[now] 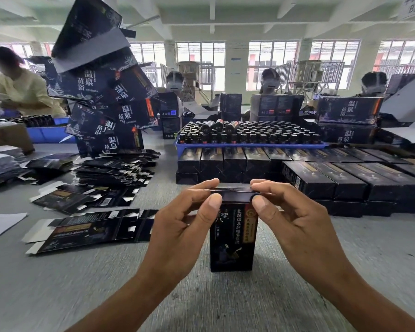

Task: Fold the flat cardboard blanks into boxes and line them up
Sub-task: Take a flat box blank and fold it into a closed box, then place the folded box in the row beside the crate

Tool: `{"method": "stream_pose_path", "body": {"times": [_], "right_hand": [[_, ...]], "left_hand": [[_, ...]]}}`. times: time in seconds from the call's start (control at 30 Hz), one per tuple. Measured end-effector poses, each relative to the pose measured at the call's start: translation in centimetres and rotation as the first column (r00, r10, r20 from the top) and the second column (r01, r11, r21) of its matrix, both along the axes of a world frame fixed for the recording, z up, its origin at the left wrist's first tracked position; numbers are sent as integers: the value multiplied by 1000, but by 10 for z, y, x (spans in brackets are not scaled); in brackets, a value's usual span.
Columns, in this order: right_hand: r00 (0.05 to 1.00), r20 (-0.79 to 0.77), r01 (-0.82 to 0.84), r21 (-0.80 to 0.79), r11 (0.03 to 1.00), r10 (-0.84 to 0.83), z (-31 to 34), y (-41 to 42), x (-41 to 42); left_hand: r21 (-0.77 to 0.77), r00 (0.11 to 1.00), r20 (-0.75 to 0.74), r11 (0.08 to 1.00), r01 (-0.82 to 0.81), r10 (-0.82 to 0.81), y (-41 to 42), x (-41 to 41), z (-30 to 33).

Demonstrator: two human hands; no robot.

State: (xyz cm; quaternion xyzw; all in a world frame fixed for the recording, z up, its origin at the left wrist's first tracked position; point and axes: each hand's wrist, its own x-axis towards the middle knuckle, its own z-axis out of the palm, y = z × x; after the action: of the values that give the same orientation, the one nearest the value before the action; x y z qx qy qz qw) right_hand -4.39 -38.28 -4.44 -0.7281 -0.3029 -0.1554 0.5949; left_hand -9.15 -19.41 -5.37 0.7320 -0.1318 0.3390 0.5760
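Observation:
A small black printed box (233, 243) stands upright on the grey table just in front of me. My left hand (182, 221) pinches the left end of its top flap between thumb and forefinger. My right hand (288, 216) pinches the right end of the same flap. Flat black blanks (91, 228) lie on the table to the left, and a thicker heap of blanks (113, 171) sits behind them. Folded boxes (333, 178) lie side by side in rows at the right and behind my hands.
A blue tray (249, 146) full of dark bottles stands behind the rows of boxes. A leaning tower of large dark cartons (106, 99) rises at the left. Other people work across the table and at the far left. A white sheet (0, 224) lies at the left edge.

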Motion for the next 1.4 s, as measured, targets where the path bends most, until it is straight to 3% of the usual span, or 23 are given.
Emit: {"method": "stream_pose_path", "body": {"times": [0.27, 0.53, 0.73, 0.93, 1.03, 1.13, 1.3, 1.4], "right_hand": [[1000, -18, -9, -11, 1000, 9, 2, -1, -2], [999, 46, 12, -65, 998, -9, 0, -2, 1], [963, 258, 116, -123, 986, -81, -4, -2, 7], [937, 340, 142, -155, 978, -82, -6, -2, 10], [954, 290, 135, -198, 971, -74, -9, -2, 11], [977, 200, 132, -325, 936, -68, -17, -2, 14], [995, -99, -6, -384, 923, -34, -34, 3, 21], [979, -201, -65, -364, 929, -11, -37, 5, 25]], "left_hand": [[-98, 999, 2, 995, 32, -32, -2, -2, 2], [96, 997, 72, 995, -23, 16, 5, -1, -2], [218, 981, 183, 970, -107, 67, 10, 3, -3], [328, 957, 276, 927, -180, 88, 14, 7, -7], [422, 990, 112, 898, -124, 85, 19, 9, -18], [339, 990, -141, 939, 48, 0, 18, 11, -23], [89, 981, -184, 992, 87, -69, 21, 18, -26], [33, 968, -245, 997, 70, -60, 22, 20, -26]]}}
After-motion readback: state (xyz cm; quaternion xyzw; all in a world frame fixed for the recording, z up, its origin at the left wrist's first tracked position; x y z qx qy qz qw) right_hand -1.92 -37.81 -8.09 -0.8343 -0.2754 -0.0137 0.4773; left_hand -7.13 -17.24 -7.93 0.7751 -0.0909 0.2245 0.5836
